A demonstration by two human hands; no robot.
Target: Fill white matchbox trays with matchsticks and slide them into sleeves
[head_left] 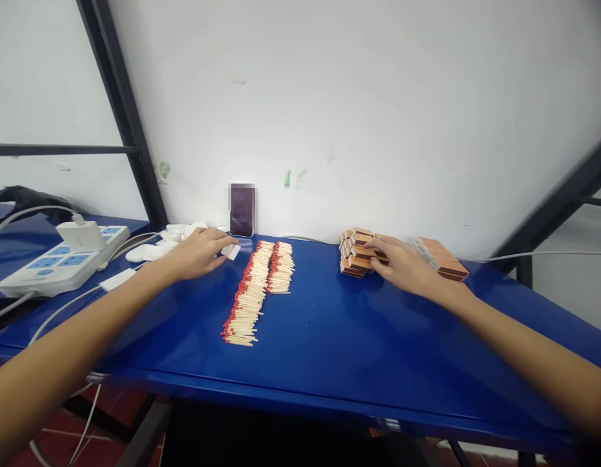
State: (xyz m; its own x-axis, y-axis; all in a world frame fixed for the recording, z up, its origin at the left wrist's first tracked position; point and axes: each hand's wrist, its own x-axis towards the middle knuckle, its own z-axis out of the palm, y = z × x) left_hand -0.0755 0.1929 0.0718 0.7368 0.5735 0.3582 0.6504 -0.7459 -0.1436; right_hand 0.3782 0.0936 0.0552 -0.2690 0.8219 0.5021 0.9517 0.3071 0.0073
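Note:
My left hand (203, 251) is closed on a small white paper-like piece (231, 251), which sticks out past its fingertips. Beside it on the blue table lie two rows of red-tipped matches, a long row (249, 292) and a shorter row (281, 267). On the right, the fingers of my right hand (402, 263) touch a stack of orange-brown matchboxes (359, 251); the thumb and fingers are bent around one box at the stack's near side. Behind that wrist sits another group of matchboxes (441, 256).
A phone (242, 211) leans against the white wall (378, 117). White pieces (152, 251) lie behind my left forearm. A power strip (61, 259) with a plugged-in charger (81, 236) and cables occupies the left side. Dark metal posts (120, 110) flank the blue table (319, 350).

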